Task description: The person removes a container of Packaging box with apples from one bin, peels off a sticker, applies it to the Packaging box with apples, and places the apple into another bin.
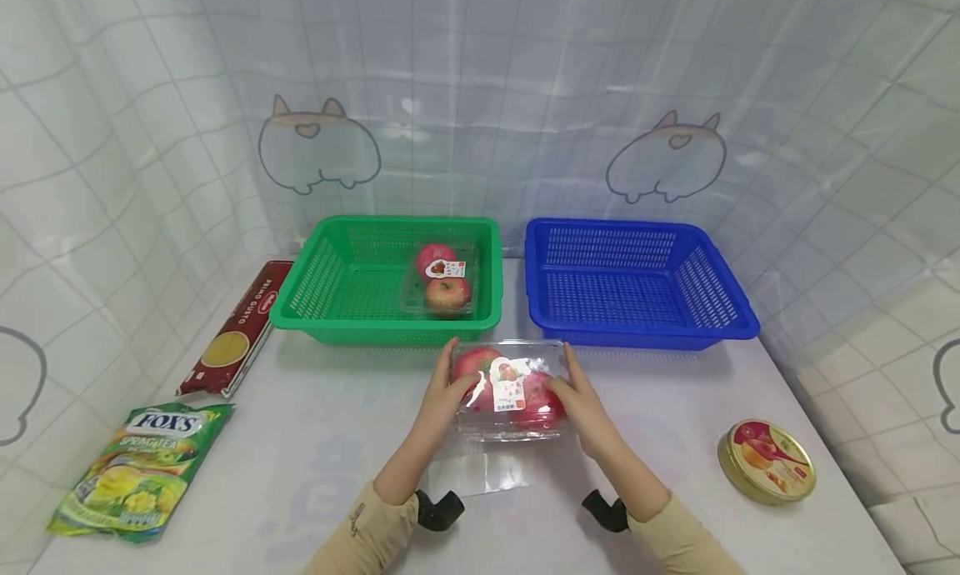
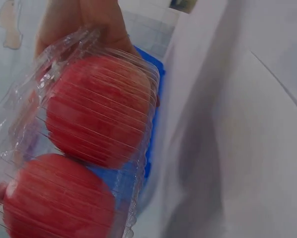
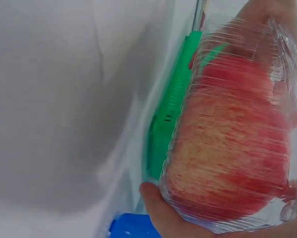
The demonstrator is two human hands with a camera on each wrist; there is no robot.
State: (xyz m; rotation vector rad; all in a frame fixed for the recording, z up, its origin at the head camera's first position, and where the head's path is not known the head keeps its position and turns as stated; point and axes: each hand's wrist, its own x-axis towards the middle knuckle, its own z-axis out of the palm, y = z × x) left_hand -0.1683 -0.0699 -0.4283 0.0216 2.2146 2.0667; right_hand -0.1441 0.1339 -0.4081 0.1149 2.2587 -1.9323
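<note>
Holding 1 apple pack (image 1: 510, 387) | 2 hands | 2 baskets

Bright, even light fills the head view, soft and white, with only faint shadows under the green basket (image 1: 386, 279) and blue basket (image 1: 633, 282). The wide lens bends the wall's grid lines at the edges. Glare shines on the clear apple box (image 1: 510, 389) and on the table (image 1: 300, 442) just in front of it. Both wrist views are soft and blurry, the box (image 2: 79, 144) too close, its ribbed plastic (image 3: 233, 134) smeared, the background washed pale.
</note>
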